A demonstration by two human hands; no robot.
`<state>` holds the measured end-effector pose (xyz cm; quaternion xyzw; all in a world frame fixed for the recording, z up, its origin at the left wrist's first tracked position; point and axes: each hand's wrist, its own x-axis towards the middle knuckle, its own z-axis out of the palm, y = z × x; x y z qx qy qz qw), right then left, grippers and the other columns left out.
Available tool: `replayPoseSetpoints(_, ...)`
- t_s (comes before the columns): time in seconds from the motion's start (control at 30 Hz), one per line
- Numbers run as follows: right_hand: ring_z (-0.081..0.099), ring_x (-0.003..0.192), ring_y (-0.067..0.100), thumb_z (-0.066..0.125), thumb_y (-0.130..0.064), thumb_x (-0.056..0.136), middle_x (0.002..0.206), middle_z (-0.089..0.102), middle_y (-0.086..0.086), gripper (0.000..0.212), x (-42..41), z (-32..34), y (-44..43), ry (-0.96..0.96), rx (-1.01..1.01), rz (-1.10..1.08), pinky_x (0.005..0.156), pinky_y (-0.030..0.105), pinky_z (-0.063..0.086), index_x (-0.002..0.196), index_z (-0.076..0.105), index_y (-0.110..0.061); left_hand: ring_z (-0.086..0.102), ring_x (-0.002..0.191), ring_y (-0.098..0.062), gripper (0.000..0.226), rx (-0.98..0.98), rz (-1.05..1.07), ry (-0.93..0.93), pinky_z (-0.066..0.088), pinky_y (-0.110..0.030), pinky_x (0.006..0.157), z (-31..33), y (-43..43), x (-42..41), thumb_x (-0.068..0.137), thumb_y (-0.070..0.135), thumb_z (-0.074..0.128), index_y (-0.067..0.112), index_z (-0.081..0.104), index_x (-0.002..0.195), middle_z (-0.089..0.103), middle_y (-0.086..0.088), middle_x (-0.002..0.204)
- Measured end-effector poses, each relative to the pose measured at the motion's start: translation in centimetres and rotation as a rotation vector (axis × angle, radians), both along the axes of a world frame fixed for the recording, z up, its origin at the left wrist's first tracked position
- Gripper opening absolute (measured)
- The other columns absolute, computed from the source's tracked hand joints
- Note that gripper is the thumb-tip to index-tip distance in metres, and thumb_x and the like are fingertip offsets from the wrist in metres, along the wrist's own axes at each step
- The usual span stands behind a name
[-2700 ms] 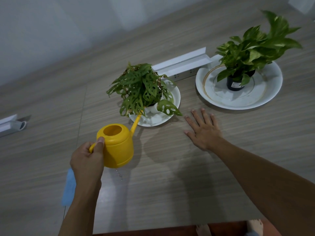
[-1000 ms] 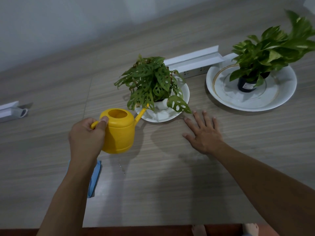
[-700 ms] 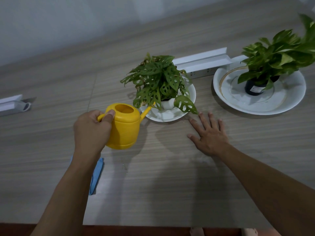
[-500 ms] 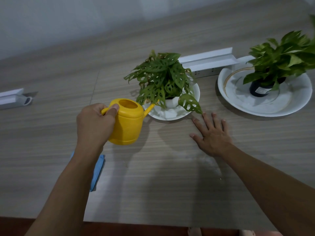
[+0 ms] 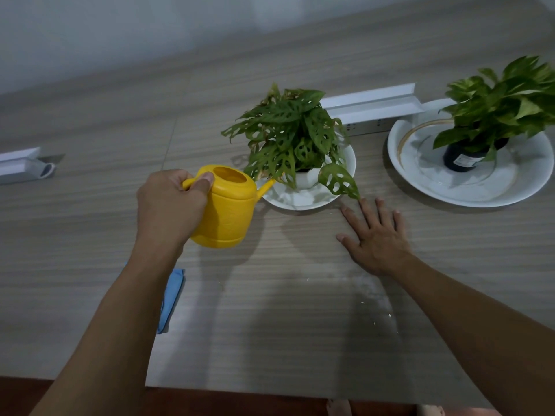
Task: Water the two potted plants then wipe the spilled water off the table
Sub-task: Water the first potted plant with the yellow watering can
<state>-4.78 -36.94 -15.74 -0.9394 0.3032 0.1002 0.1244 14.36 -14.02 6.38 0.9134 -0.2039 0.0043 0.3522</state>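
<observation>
My left hand (image 5: 171, 205) grips the handle of a yellow watering can (image 5: 228, 207) held above the table, its spout reaching under the leaves of a holey-leaved plant (image 5: 291, 136) in a small white pot on a white saucer (image 5: 303, 199). My right hand (image 5: 375, 238) rests flat on the table, fingers spread, just in front of that saucer. A second leafy plant (image 5: 498, 109) in a black pot stands on a large white plate (image 5: 420, 175) at the right. A blue cloth (image 5: 171, 298) lies on the table, partly hidden under my left forearm. Small water drops (image 5: 372, 289) speckle the table near my right wrist.
A white power strip housing (image 5: 372, 108) lies behind the two plants. Another white fitting (image 5: 24, 166) sits at the far left. The table's front edge (image 5: 240, 391) runs along the bottom, with reddish floor below it.
My left hand has carried the can up and toward the holey-leaved plant, so the spout now sits lower among the leaves. My right hand has stayed flat on the table.
</observation>
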Motion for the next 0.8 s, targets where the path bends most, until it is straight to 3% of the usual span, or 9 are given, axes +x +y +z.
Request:
replayPoseSetpoints(0.3,-0.025,0.146,0.026,0.001,-0.075,0.086,0.162,-0.021,-0.005,0.07,0.1,0.0,-0.1,0.026,0.003,0.009,0.117,0.055,-0.009,0.148,-0.014,-0.046,0.042,0.059,-0.022,0.046,0.027,-0.001,-0.023,0.036,-0.036,0.059,0.7,-0.7,0.3,0.088,0.038,0.063,-0.004,0.056,0.07,0.047,-0.01,0.061)
replayPoseSetpoints(0.57,-0.025,0.146,0.026,0.003,-0.075,0.087,0.162,-0.021,-0.005,0.069,0.0,0.2,-0.1,0.019,0.017,0.008,0.117,0.055,-0.011,0.148,-0.014,-0.046,0.048,0.068,-0.021,0.035,0.036,0.002,0.014,0.043,-0.039,0.068,1.3,-1.1,0.2,0.089,0.037,0.063,0.017,0.053,0.062,0.05,0.0,0.064)
replayPoseSetpoints(0.67,-0.024,0.146,0.026,0.004,-0.075,0.087,0.162,-0.021,-0.005,0.069,0.1,0.2,-0.1,0.024,0.022,0.008,0.117,0.054,-0.011,0.148,-0.015,-0.047,0.045,0.061,-0.021,0.041,0.05,-0.016,-0.008,0.036,-0.036,0.059,1.4,-1.2,0.4,0.088,0.036,0.063,0.009,0.052,0.06,0.047,-0.005,0.059)
replayPoseSetpoints(0.8,-0.021,0.147,0.027,0.005,-0.075,0.087,0.162,-0.018,-0.005,0.069,0.1,0.0,-0.1,0.009,0.011,-0.002,0.117,0.054,-0.008,0.148,-0.012,-0.048,0.042,0.059,-0.026,0.047,0.069,-0.013,-0.029,0.034,-0.037,0.059,1.6,-1.3,0.5,0.088,0.036,0.063,0.002,0.048,0.059,0.043,-0.012,0.059)
